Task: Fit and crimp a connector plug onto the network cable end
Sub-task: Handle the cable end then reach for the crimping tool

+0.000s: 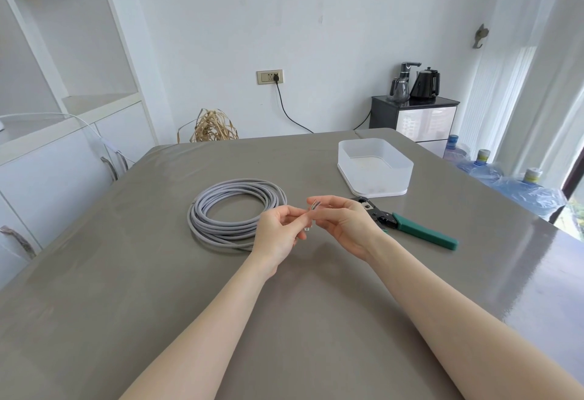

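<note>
Wires (315, 204) pinched between left hand (278, 235) and right hand (343, 225) grips.

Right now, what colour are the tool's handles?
Green, on the crimping tool, seen from the head camera.

Grey network cable coil (235, 213), plain, no pattern. Stripped wire ends (314, 204) show mixed colours, too small to sort. Crimping tool (407, 224): black head, green handles. Storage box (374, 165) translucent white. Table (284, 320) grey-brown, glossy. Kettle (425, 82) black. Cabinet (414, 116) black with white front. Water bottles (493, 172) blue. Wall (284, 20) and shelving (63, 51) white. Wall socket (269, 76) beige, black plug.
</note>
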Tool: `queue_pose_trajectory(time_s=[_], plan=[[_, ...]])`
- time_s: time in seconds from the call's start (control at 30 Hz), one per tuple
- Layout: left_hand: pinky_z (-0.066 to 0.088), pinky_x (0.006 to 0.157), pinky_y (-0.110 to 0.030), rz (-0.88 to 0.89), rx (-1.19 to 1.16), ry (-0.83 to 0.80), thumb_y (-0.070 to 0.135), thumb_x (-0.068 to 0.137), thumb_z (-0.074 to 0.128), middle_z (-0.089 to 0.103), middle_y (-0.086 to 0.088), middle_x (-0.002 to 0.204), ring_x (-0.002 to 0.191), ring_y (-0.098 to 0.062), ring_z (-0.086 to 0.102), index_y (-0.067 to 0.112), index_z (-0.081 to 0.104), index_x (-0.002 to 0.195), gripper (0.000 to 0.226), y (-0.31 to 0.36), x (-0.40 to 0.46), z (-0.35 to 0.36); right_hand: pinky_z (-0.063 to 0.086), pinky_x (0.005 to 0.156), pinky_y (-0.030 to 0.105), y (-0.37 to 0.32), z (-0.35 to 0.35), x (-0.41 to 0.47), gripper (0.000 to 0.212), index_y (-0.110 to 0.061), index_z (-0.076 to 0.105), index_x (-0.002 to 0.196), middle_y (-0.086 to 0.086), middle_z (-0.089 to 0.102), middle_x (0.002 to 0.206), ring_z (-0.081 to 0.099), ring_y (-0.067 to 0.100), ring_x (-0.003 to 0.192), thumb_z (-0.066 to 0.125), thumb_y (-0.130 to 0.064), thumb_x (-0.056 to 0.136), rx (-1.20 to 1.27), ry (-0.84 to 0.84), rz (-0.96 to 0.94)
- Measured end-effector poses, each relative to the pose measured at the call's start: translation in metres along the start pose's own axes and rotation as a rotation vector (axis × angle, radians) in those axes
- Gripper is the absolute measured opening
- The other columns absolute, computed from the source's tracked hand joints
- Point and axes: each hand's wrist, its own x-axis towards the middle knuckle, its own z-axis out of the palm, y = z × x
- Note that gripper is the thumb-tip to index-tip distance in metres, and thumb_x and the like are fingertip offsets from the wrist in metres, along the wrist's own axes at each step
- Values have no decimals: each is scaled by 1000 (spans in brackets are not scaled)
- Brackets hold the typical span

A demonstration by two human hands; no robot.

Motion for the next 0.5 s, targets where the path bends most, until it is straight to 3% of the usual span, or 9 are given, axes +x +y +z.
queue_pose_trajectory(time_s=[0.17, 0.5], plan=[[38, 46, -8, 32, 69, 20, 12, 83, 68, 66, -2, 69, 47, -1, 55, 14, 67, 77, 7, -2, 0, 2, 50, 56, 15, 1, 3, 0, 17, -5, 65, 75, 1, 61, 61, 60, 11, 55, 64, 11, 79, -33, 88, -19], [39, 48, -6, 116, 99, 66, 12, 81, 71, 67, 0, 67, 52, 1, 58, 15, 67, 76, 7, -1, -2, 4, 55, 58, 18, 0, -3, 4, 10, -3, 62, 82, 10, 70, 66, 67, 13, 58, 60, 7, 84, 156, 136, 77]])
